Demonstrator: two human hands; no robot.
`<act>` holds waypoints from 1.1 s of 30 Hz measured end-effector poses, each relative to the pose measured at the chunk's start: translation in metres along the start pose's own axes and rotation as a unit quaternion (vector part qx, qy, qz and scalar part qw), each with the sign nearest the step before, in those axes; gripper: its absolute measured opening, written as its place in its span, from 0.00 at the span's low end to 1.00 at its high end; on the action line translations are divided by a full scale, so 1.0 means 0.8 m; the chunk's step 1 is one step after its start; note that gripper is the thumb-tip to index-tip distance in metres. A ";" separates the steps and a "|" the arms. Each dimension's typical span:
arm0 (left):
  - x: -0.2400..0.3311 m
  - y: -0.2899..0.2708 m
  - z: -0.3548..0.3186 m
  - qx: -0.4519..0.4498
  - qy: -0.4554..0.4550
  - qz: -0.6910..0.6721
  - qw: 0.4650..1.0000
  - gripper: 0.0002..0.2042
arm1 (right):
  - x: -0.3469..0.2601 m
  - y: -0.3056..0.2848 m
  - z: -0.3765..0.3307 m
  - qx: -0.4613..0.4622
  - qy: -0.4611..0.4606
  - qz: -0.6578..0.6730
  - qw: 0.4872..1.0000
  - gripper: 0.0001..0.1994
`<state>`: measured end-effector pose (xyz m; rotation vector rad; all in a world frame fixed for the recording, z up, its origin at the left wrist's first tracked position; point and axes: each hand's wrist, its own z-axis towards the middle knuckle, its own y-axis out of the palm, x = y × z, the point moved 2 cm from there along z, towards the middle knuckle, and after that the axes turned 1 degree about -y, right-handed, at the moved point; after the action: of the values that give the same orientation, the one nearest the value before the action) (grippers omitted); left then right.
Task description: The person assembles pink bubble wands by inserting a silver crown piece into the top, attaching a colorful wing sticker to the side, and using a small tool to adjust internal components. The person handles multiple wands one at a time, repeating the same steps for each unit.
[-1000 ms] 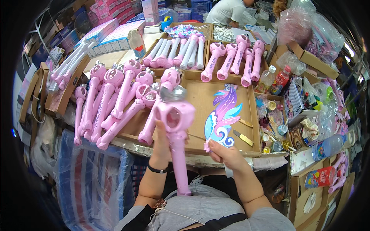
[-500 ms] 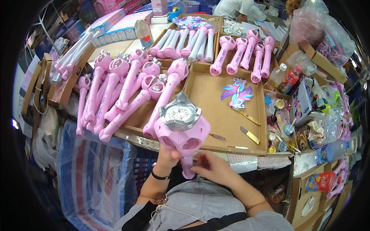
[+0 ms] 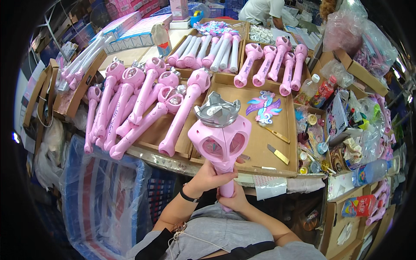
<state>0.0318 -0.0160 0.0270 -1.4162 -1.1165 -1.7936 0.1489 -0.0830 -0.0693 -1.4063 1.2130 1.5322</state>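
A pink toy wand with a silver crown top stands upright before me, its faceted head toward the table. My left hand is wrapped round the handle just below the head. Lower on the same handle, my right hand is closed, its fingers partly hidden behind the grip. Behind the wand lies a shallow cardboard tray. It holds a purple and blue wing-shaped piece, tweezers and a yellow-handled cutter.
Several pink wands are piled at the left. White-handled wands and pink wand bodies fill boxes at the back. Paint pots and bottles crowd the right. A plastic-lined blue crate is low left. A person in white is at the far side.
The wand has moved right and tilted more upright, so its crown shows from the side. My right hand has closed round the lower handle.
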 end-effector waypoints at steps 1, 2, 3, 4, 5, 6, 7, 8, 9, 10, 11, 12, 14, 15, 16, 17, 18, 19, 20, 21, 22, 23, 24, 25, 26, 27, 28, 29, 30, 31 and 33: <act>0.000 -0.001 0.000 -0.003 -0.003 -0.003 1.000 0.20 | -0.001 0.001 0.001 0.003 0.005 0.005 1.000 0.18; -0.001 -0.001 0.000 -0.006 -0.007 -0.007 1.000 0.20 | -0.002 0.002 0.001 0.005 0.010 0.009 1.000 0.18; -0.001 -0.002 0.000 -0.008 -0.012 0.003 1.000 0.21 | -0.003 0.002 0.003 0.004 0.012 0.001 1.000 0.18; -0.002 -0.003 0.000 -0.011 -0.017 0.013 1.000 0.21 | -0.005 0.002 0.003 0.004 0.014 -0.007 1.000 0.18; -0.003 -0.004 0.001 0.003 -0.024 0.019 1.000 0.22 | -0.005 0.002 0.004 -0.002 0.032 -0.025 0.999 0.18; -0.002 -0.006 0.003 0.005 -0.010 0.012 1.000 0.21 | -0.007 0.001 0.004 -0.005 0.026 -0.009 1.000 0.18; -0.001 -0.007 0.005 0.023 0.002 0.001 1.000 0.21 | -0.008 0.001 0.003 -0.013 0.036 -0.004 0.999 0.19; -0.001 -0.007 0.008 0.033 0.015 -0.008 0.999 0.21 | -0.009 0.000 0.002 -0.012 0.047 0.003 0.999 0.20; 0.000 -0.012 0.013 0.083 0.010 -0.080 0.993 0.22 | -0.011 0.000 -0.001 -0.018 0.050 -0.023 0.998 0.22; 0.000 -0.020 0.021 0.122 0.005 -0.150 0.981 0.23 | -0.012 0.001 -0.004 -0.013 0.054 -0.047 0.997 0.23; 0.002 -0.027 0.030 0.141 0.016 -0.203 0.969 0.24 | -0.014 0.002 -0.007 -0.018 0.053 -0.074 0.996 0.25; 0.008 -0.038 0.040 0.155 0.106 -0.230 0.955 0.25 | -0.016 0.002 -0.012 -0.001 0.052 -0.105 0.993 0.27; 0.013 -0.056 0.057 0.212 0.158 -0.210 0.941 0.27 | -0.023 0.001 -0.020 0.012 0.040 -0.182 0.982 0.31; 0.013 -0.058 0.065 0.216 0.141 -0.219 0.941 0.26 | -0.031 -0.004 -0.022 0.033 -0.005 -0.167 0.985 0.31; 0.014 -0.058 0.071 0.224 0.129 -0.235 0.937 0.24 | -0.037 -0.007 -0.025 0.012 0.022 -0.101 0.995 0.31; 0.018 -0.057 0.073 0.245 0.100 -0.250 0.931 0.23 | -0.046 -0.012 -0.026 0.010 0.045 -0.035 0.998 0.31; 0.029 -0.053 0.071 0.246 0.145 -0.160 0.945 0.21 | -0.056 -0.018 -0.023 0.007 0.075 0.030 0.997 0.31; 0.042 -0.045 0.064 0.261 0.173 -0.072 0.947 0.20 | -0.072 -0.031 -0.014 0.003 0.040 0.031 0.999 0.30; 0.057 -0.035 0.054 0.277 0.159 0.018 0.947 0.19 | -0.089 -0.049 -0.002 0.025 0.046 0.021 0.998 0.27; 0.084 -0.029 0.036 0.240 0.242 0.289 0.895 0.19 | -0.110 -0.070 0.013 0.048 0.040 0.004 0.998 0.25; 0.108 -0.019 0.018 0.190 0.306 0.404 0.841 0.17 | -0.130 -0.090 0.034 0.082 0.038 -0.010 0.996 0.22; 0.127 -0.011 0.008 0.094 0.355 0.423 0.828 0.14 | -0.147 -0.110 0.071 0.130 -0.010 -0.085 0.988 0.20; 0.139 0.004 -0.005 0.020 0.356 0.411 0.839 0.11 | -0.165 -0.128 0.102 0.131 -0.019 -0.072 0.989 0.18; 0.147 0.019 -0.012 -0.026 0.365 0.400 0.840 0.10 | -0.179 -0.147 0.142 0.132 -0.021 -0.054 0.990 0.16; 0.156 0.027 -0.019 -0.052 0.381 0.385 0.839 0.09 | -0.191 -0.161 0.188 0.116 -0.081 -0.076 0.987 0.14; 0.160 0.036 -0.022 -0.035 0.391 0.375 0.840 0.08 | -0.197 -0.180 0.234 0.180 -0.032 -0.116 0.976 0.15; 0.156 0.041 -0.015 0.034 0.461 0.347 0.816 0.09 | -0.202 -0.196 0.276 0.185 -0.002 -0.140 0.973 0.16; 0.152 0.045 -0.006 0.111 0.524 0.318 0.782 0.12 | -0.203 -0.211 0.313 0.208 0.007 -0.140 0.968 0.16; 0.152 0.041 -0.012 0.115 0.506 0.321 0.792 0.11 | -0.202 -0.227 0.344 0.229 0.007 -0.132 0.964 0.17; 0.152 0.037 -0.015 0.120 0.487 0.323 0.802 0.10 | -0.199 -0.240 0.370 0.235 -0.001 -0.125 0.964 0.18; 0.154 0.024 -0.024 0.117 0.460 0.335 0.814 0.09 | -0.187 -0.263 0.413 0.279 -0.009 -0.116 0.953 0.18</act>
<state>0.0070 -0.0356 0.1493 -0.5060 -0.2346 -1.4261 0.2663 0.3068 0.0310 -1.1021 1.2869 0.9370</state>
